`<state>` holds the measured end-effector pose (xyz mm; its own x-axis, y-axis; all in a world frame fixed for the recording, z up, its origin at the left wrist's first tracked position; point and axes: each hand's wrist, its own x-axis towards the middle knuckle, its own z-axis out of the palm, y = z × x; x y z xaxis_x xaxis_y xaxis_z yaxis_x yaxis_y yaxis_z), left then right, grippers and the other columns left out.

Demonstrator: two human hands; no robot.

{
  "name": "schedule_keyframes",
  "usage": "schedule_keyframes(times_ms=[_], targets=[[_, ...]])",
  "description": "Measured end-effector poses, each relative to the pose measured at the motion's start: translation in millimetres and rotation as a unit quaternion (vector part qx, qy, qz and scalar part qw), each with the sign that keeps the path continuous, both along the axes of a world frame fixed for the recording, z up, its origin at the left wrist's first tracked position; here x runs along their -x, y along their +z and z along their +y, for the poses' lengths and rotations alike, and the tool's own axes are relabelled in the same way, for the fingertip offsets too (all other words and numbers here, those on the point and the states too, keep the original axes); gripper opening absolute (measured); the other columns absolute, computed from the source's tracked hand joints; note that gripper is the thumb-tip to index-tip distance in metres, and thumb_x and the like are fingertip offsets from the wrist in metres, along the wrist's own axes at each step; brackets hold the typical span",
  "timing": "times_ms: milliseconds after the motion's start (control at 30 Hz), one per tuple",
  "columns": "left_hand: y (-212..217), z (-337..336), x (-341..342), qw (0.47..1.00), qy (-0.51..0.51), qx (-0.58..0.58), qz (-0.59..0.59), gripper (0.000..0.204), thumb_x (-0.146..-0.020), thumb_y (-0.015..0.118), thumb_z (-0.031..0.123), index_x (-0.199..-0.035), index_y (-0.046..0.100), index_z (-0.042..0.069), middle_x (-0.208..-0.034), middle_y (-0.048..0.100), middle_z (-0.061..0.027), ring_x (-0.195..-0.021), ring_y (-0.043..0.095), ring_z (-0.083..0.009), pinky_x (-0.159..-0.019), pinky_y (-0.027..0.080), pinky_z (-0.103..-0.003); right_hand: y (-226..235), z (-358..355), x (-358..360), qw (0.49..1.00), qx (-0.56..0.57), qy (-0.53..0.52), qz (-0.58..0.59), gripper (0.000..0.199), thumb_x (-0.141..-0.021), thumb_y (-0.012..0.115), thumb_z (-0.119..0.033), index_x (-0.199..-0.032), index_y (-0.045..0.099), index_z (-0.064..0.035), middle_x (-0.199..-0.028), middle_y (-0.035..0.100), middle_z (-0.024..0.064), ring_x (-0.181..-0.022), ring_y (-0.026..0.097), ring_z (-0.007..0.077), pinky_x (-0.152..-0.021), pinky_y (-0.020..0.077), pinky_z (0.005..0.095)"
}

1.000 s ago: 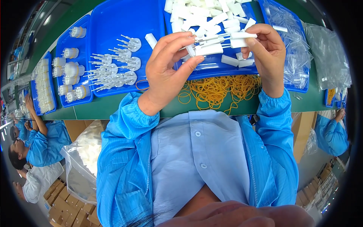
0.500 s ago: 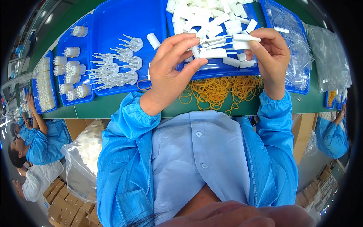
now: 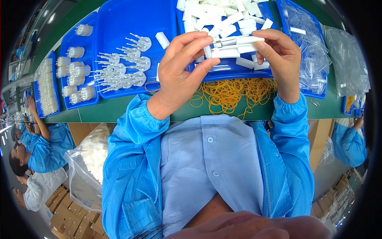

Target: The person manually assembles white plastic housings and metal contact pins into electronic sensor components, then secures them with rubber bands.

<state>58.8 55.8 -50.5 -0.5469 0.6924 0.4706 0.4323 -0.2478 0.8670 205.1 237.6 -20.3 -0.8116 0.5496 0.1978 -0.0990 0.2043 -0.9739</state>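
Observation:
My left hand (image 3: 177, 73) is closed on the edge of a white round disc (image 3: 207, 52), from which thin prongs point to the right. A white foam sleeve (image 3: 226, 52) sits over one of the prongs. My right hand (image 3: 281, 57) pinches the outer end of another white foam sleeve (image 3: 249, 40), which lies in line with a metal prong and appears to cover its tip. A further white sleeve is partly hidden by my right fingers. Both hands are held above the front of a blue tray (image 3: 238, 75) heaped with loose white foam pieces (image 3: 223, 18).
Similar pronged discs (image 3: 137, 63) lie in a blue tray (image 3: 131, 12) at left, with banded bundles (image 3: 79, 71) beyond. Yellow rubber bands (image 3: 230, 95) are piled at the green table's front. Clear plastic tubes (image 3: 306, 51) fill the right tray. Co-workers (image 3: 43, 147) sit at far left and right.
My right hand has moved left towards the disc, bringing the white sleeve further over the prong. My left hand has hardly moved.

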Motion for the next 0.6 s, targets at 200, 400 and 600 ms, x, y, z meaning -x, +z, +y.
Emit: schedule_keyframes(times_ms=[200,400,600], targets=[[-1.5,2.2,-1.9,1.0,-0.008,0.001,0.004,0.039,-0.075,0.075,0.002,-0.112,0.063,0.005,-0.114,0.056,-0.0108,-0.096,0.062,-0.019,-0.077,0.058,-0.027,3.8,-5.8,-0.2,0.999,0.037,0.014,0.0,0.02,-0.086,0.066,-0.007,-0.105,0.067,-0.002,-0.078,0.064,0.0043,-0.062,0.057,0.0065,-0.055,0.0463,0.0182],[0.0,1.7,-0.7,1.0,-0.015,0.008,-0.002,0.038,-0.075,0.075,0.002,-0.112,0.063,0.004,-0.114,0.055,-0.0111,-0.1,0.061,-0.02,-0.082,0.058,-0.03,3.6,-1.9,0.2,0.994,0.081,0.076,-0.003,0.022,-0.09,0.06,-0.012,-0.109,0.066,-0.0018,-0.084,0.063,0.0057,-0.071,0.059,0.0086,-0.063,0.0482,0.0213],[2.7,2.4,0.3,0.997,-0.027,-0.003,-0.077,0.038,-0.077,0.072,-0.003,-0.113,0.061,0.001,-0.116,0.052,-0.0104,-0.105,0.06,-0.0211,-0.088,0.057,-0.031,6.0,13.0,-2.9,0.996,0.003,0.089,0.008,0.023,-0.088,0.062,-0.011,-0.109,0.066,-0.0016,-0.098,0.062,0.0066,-0.087,0.059,0.0118,-0.074,0.0479,0.0238]])
